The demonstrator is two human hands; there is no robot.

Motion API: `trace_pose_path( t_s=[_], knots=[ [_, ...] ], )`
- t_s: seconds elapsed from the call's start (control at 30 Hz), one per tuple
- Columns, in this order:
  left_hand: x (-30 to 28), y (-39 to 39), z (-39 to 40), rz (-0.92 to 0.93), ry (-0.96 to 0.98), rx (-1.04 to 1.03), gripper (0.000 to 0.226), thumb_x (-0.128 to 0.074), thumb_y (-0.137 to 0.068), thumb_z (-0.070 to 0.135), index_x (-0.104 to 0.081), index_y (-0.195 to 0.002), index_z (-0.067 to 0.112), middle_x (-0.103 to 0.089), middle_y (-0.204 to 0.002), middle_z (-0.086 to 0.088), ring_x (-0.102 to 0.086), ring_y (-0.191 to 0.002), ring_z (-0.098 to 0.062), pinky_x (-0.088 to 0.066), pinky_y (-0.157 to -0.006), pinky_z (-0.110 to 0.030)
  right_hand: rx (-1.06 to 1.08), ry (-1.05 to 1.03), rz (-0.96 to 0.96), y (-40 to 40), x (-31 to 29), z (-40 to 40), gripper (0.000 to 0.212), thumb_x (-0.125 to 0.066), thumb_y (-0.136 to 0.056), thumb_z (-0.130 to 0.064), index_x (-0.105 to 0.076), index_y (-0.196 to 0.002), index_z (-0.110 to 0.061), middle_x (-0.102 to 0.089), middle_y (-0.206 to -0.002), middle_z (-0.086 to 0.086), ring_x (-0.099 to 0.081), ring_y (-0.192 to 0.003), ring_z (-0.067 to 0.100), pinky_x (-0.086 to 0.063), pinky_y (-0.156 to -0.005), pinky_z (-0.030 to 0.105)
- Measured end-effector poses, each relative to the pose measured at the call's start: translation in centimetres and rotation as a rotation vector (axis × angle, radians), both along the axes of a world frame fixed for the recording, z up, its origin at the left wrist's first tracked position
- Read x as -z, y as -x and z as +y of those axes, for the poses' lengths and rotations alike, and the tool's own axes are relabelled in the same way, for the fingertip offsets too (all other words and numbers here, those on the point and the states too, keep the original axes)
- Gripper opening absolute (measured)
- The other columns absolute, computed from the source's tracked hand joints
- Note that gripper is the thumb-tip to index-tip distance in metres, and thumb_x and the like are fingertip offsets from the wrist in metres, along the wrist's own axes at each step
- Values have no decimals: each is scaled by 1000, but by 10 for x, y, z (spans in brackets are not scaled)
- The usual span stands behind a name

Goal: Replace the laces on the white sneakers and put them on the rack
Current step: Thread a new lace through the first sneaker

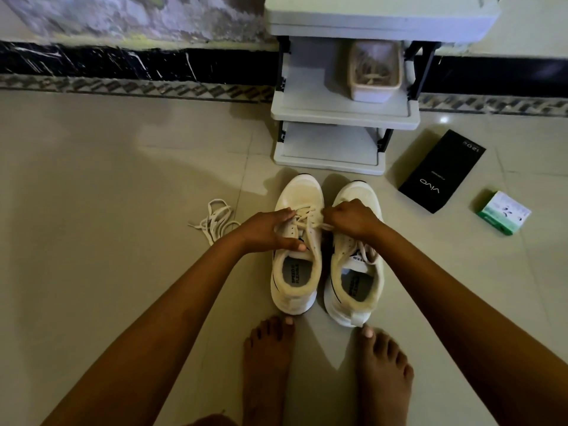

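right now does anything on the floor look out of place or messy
A loose lace lies in a tangled heap on the tiles left of the sneakers. A black box and a small green box lie askew on the floor right of the rack. Nothing looks spilled or damaged.

left grip (270,230) + right grip (350,218) | pinching lace (302,221) | left sneaker (296,241)

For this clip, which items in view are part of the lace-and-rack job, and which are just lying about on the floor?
Part of the job:
- left sneaker, both hands on its laces: left hand, right hand
- right sneaker
- loose lace on the floor
- rack
- tub of laces on the rack

Lying about:
- black box
- green-and-white box
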State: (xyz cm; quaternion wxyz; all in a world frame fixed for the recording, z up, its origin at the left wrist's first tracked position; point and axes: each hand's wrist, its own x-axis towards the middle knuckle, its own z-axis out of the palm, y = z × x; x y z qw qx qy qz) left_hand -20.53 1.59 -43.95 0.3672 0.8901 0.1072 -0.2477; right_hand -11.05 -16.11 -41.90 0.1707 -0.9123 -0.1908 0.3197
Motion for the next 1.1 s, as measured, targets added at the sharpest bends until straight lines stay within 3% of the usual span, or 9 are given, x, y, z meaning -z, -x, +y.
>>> trace_pose_path(
  t_s=[0.07,0.2,0.4,0.47,0.57,0.67,0.87,1.0,1.1],
  knots=[
    [0,0,1,3,-7,6,91,-70,-74,53,-24,-148,26,-32,-152,0,-33,-137,-20,-30,-101,-27,-38,28,-71,3,3,4,54,-32,-98,-49,-65,-98,-5,-61,-102,13,-54,-101,28,-43,-92,40],
    [-2,1,-1,4,-18,21,91,-70,-75,53,-24,-148,26,-30,-153,0,-32,-137,-20,-30,-104,-29,-177,129,-166,5,6,6,39,-48,-93,-47,-63,-93,-11,-61,-99,9,-52,-104,25,-36,-94,39],
    [-1,0,1,4,-55,52,92,-70,-74,53,-23,-148,25,-29,-154,1,-31,-138,-20,-29,-106,-30,-231,86,-199,2,1,4,28,-59,-88,-40,-69,-92,-15,-64,-98,8,-55,-98,24,-41,-93,36],
    [0,0,0,3,-49,45,93,-71,-73,54,-23,-148,26,-30,-153,0,-33,-137,-21,-30,-104,-29,-150,-37,-184,-6,-5,1,23,-61,-87,-35,-72,-94,-16,-65,-100,7,-55,-99,23,-45,-91,38],
    [1,-2,-2,-5,-54,37,93,-71,-72,55,-25,-148,26,-31,-153,0,-33,-137,-21,-31,-104,-30,-39,-213,-48,-16,-16,-2,18,-64,-87,-26,-73,-93,-12,-65,-96,3,-55,-92,16,-46,-83,31],
    [0,-2,-3,-2,-44,16,93,-72,-72,54,-26,-148,26,-32,-152,-1,-33,-137,-22,-31,-105,-31,-4,-232,52,-8,-20,-2,20,-58,-91,-22,-71,-86,-8,-61,-80,-4,-54,-81,13,-41,-76,25],
    [-17,-2,-1,-4,88,-15,80,-75,-75,40,-37,-143,22,-40,-147,2,-37,-134,-19,-30,-97,-23,459,-696,507,-9,-66,-4,27,-44,-99,-23,-58,-80,-10,-67,-60,-1,-62,-56,12,-52,-54,18],
    [-51,-9,-4,-2,329,-38,57,-72,-78,36,-52,-130,23,-53,-134,3,-49,-121,-9,-39,-87,-19,554,-1002,783,-2,-88,5,23,-39,-100,-18,-57,-87,-10,-71,-70,0,-66,-59,9,-57,-61,22],
    [-71,-12,-21,-59,496,-50,44,-68,-84,31,-56,-126,26,-60,-119,11,-58,-107,1,-46,-83,-15,675,-1205,860,-2,-102,13,19,-38,-99,-7,-54,-89,-11,-71,-69,1,-65,-58,9,-57,-64,24]
  ],
)
